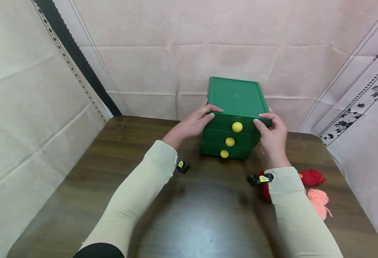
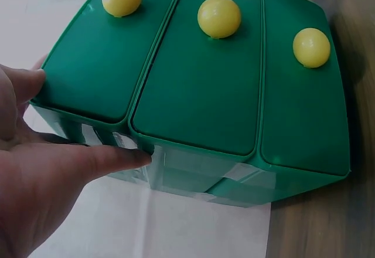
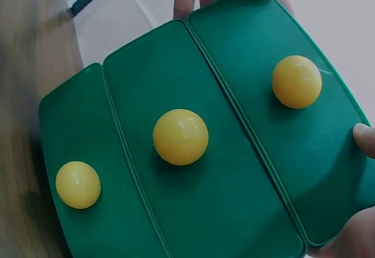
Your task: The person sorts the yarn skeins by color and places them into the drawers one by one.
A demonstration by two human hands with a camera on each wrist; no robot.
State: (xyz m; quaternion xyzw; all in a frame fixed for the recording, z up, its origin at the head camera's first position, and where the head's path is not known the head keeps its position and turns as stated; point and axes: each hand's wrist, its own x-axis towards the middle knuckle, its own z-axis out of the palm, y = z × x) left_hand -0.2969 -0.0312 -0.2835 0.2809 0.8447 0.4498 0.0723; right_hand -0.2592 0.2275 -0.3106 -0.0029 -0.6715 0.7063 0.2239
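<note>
A green mini chest of drawers (image 1: 235, 96) stands at the back of the table, its three drawer fronts facing me. Each front carries a round yellow knob (image 3: 180, 137), and the drawers look closed. My left hand (image 1: 193, 122) grips its upper left corner, thumb at the front edge and fingers over the top and side. On the opposite corner my right hand (image 1: 274, 138) grips likewise, its thumb on the top drawer's front. Clear tape (image 2: 193, 167) runs along the chest's left side in the left wrist view.
Red yarn (image 1: 312, 177) and a pink yarn skein (image 1: 318, 202) lie on the brown wooden table (image 1: 111, 200) at the right, partly behind my right sleeve. A pale cloth (image 1: 143, 71) hangs behind and along both sides of the table.
</note>
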